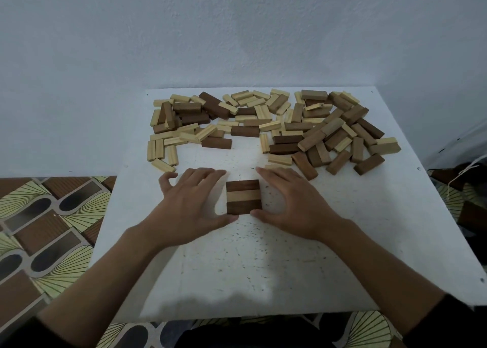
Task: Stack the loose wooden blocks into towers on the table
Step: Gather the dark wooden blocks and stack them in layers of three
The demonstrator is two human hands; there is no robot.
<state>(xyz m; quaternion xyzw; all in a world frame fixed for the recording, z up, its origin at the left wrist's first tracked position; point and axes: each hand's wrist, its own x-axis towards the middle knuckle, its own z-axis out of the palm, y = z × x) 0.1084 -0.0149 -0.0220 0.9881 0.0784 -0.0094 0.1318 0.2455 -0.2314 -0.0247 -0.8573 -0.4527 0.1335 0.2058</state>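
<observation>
Tabletop (263,268): is carrying everything; both forearms are reaching in across its near edge.
Left grip (195,202): is lying flat with its fingers straight and apart, clamped on nothing. Its palm side is sitting against the left end of the base layer and its thumb is touching the near left corner.
Right grip (292,202): is mirroring it, fingers straight and unclenched along the right end, with the thumb touching the near edge.
Base layer (243,196): three blocks (dark, light, dark) are lying side by side between the two grips. Their long axes are running left to right.
Step in hand: is probably squaring this layer up before anything goes on top.
Next layer: is likely needing blocks laid crosswise, long axes pointing away from the person.
Nearest loose block (279,160): a pale one is lying just beyond the right fingertips, long axis left to right, so it is probably needing a quarter turn. The right grip is nearer.
Pile (263,128): pale and dark blocks are lying jumbled across the far half, well apart from the layer.
</observation>
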